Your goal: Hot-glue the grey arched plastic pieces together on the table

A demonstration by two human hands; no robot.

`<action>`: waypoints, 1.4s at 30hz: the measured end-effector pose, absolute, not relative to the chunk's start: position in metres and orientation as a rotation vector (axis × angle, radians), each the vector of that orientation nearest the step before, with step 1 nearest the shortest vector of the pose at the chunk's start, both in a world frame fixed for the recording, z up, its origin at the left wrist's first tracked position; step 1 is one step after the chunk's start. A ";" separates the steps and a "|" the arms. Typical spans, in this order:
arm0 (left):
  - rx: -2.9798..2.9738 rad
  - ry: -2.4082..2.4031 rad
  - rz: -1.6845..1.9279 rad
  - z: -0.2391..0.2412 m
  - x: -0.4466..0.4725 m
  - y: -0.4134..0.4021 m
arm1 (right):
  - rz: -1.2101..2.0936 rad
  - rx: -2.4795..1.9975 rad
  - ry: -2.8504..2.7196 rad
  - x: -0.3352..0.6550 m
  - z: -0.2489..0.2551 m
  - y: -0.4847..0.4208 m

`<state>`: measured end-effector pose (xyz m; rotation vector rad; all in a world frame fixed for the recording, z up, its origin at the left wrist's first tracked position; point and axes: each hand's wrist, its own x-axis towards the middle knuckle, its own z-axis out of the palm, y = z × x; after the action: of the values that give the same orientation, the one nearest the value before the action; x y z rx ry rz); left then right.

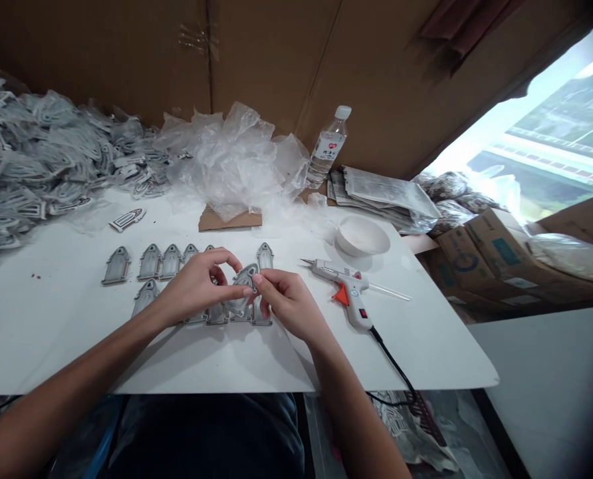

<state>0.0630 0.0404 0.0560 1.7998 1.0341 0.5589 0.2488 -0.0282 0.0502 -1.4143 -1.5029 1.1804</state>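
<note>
Between my left hand (197,287) and my right hand (286,303), a small grey arched piece (245,282) is held up, pinched by the fingers of both hands. Beneath them, similar arch-topped grey pieces (149,262) lie in rows on a white board (67,319), partly hidden by my hands. A hot glue gun (344,291) with an orange trigger lies just right of my right hand, its black cord trailing over the board's front edge. A loose piece (127,219) lies farther back.
A large heap of grey pieces (42,153) fills the back left. Crumpled clear plastic (231,159) sits on cardboard (229,218), beside a water bottle (327,146). A white bowl (362,235) stands on the board. Stacked packets (381,199) and cardboard boxes (490,259) lie to the right.
</note>
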 end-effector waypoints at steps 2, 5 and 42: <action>1.788 1.000 0.565 0.054 0.062 0.042 | 1.188 -1.421 -1.504 0.249 0.050 -0.029; 1.815 0.961 0.574 0.053 0.060 0.043 | 1.186 -1.429 -1.502 0.249 0.050 -0.029; 2.370 0.843 0.943 0.040 0.072 0.018 | 0.966 -1.534 -1.406 0.241 0.039 -0.028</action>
<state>0.0720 0.0178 0.0400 2.3696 0.8428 0.9425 0.2408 -0.0284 0.0393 -1.5341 -1.4059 0.9659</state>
